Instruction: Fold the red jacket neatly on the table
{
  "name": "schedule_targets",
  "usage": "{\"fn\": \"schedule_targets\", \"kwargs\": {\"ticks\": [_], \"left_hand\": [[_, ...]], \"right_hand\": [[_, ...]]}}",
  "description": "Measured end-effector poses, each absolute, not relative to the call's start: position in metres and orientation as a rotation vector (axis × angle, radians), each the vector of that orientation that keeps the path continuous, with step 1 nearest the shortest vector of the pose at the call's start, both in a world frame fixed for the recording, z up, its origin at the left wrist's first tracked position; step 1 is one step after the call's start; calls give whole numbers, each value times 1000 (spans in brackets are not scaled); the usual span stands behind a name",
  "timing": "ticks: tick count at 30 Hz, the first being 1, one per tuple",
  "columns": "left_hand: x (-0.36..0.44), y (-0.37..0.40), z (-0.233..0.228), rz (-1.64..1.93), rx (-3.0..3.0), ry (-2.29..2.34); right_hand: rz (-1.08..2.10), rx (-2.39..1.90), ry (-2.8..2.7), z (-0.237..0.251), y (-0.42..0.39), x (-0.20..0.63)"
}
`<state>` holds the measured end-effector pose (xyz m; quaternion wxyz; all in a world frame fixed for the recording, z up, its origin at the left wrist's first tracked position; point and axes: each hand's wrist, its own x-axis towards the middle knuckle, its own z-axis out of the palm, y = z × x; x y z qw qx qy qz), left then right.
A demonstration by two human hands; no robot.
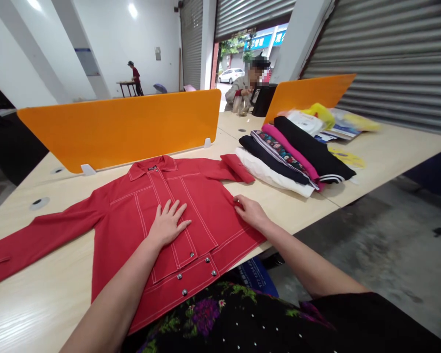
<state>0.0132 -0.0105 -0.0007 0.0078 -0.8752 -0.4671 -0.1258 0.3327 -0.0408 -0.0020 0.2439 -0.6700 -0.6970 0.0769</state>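
Left hand (168,224) bare, no ring, no watch. Right hand (250,212) bare too. Both arms bare, no sleeves showing. Black top (220,318) with purple flowers, green leaves, tiny white dots.

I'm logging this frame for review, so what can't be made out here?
Head view only:
- Red jacket: the far sleeve's cuff runs off the picture's left edge; the hem is partly hidden by the person's body.
- Left hand covers part of the front placket.
- Folded clothes stack: lower garments hidden by upper ones.
- Papers: print too small.
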Motion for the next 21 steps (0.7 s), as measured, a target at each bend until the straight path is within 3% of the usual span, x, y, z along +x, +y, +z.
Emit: {"fn": "schedule_targets", "kwargs": {"ticks": [5,11,15,21], "left_hand": [[11,-18,-3,-212,-2760,-1460],[9,-22,-3,-222,-2743,-1449],[8,-22,-5,-262,-2751,-1441],[9,-23,-4,-272,-2762,-1455]], "right_hand": [[335,-1903,-1867,5,-33,355],[-163,-1995,-1617,16,32,388],[-100,-1980,-1541,30,75,401],[-15,-1581,-840,50,113,450]]}}
